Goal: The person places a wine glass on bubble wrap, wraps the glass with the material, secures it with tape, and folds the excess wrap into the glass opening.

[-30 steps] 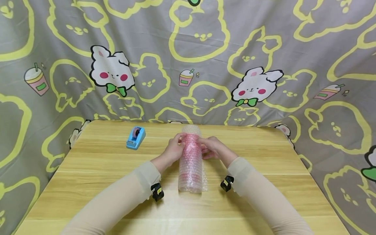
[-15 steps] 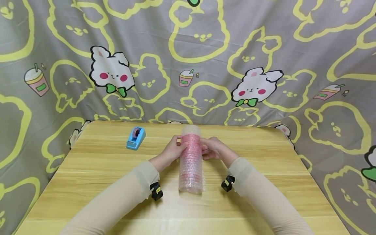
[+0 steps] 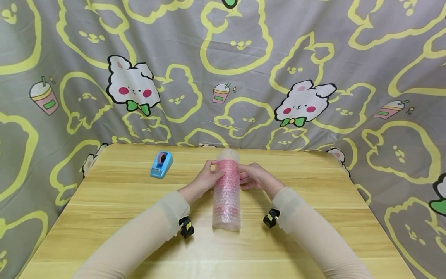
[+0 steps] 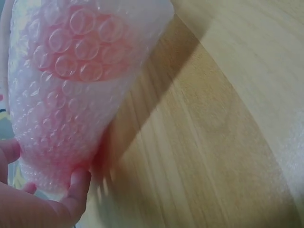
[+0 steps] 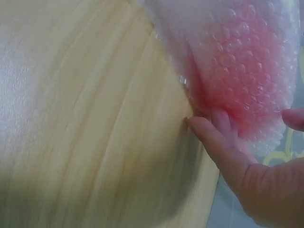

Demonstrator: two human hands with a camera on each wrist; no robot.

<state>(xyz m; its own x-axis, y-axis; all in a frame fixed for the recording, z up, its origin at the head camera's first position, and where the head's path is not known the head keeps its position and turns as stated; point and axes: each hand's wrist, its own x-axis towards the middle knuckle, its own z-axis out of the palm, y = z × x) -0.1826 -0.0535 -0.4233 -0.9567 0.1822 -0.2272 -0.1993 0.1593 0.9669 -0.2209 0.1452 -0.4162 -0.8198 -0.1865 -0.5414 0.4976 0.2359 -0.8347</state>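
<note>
A pink and clear cylinder wrapped in bubble wrap (image 3: 227, 193) lies lengthwise on the table in the head view. My left hand (image 3: 206, 177) grips its left side toward the far end. In the left wrist view that hand's thumb (image 4: 78, 187) presses the wrap, with a pink round end (image 4: 85, 47) showing through. On the opposite side my right hand (image 3: 256, 176) holds the roll, fingers bent against the wrap. The right wrist view shows this hand (image 5: 256, 185) at the wrap's lower edge; some of its fingertips are hidden. What is inside cannot be made out.
A blue tape dispenser (image 3: 162, 164) with a roll of tape stands left of the hands, toward the back of the wooden table (image 3: 122, 217). A grey curtain with yellow cartoon outlines (image 3: 244, 116) hangs behind and around the table.
The loose flap of bubble wrap along the roll's right side has gone under it and is now barely seen. The roll has shifted very slightly right. Both hands stay on it.
</note>
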